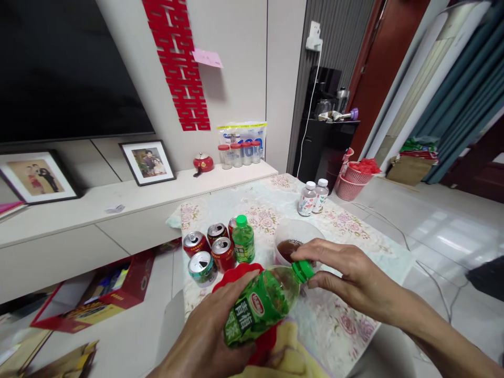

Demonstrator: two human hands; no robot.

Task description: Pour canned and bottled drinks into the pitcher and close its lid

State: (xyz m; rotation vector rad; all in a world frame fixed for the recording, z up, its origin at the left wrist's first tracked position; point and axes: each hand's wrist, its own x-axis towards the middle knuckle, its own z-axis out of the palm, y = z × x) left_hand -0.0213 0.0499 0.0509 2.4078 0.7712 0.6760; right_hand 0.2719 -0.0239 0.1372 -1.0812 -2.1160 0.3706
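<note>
A green-labelled drink bottle (262, 304) lies tilted in my left hand (212, 331), its neck pointing up and to the right. My left fingers wrap round its lower body. The thumb and fingers of my right hand (346, 273) pinch its green cap (302, 271), which sits on the neck. Behind the cap stands a whitish tub (303, 231) with dark brown liquid (289, 248) in it. Part of a red basin (240, 271) shows beneath the bottle. Another green bottle (243, 241) stands upright beyond, beside several opened drink cans (223, 252).
Two white-capped bottles (307, 199) stand at the far side of the flowered tablecloth (262, 218). A yellow cloth (293, 352) lies at the near edge. Red-lidded jars (236, 155) and picture frames (147, 163) line the low cabinet (185, 184). A red box (98, 294) sits on the floor.
</note>
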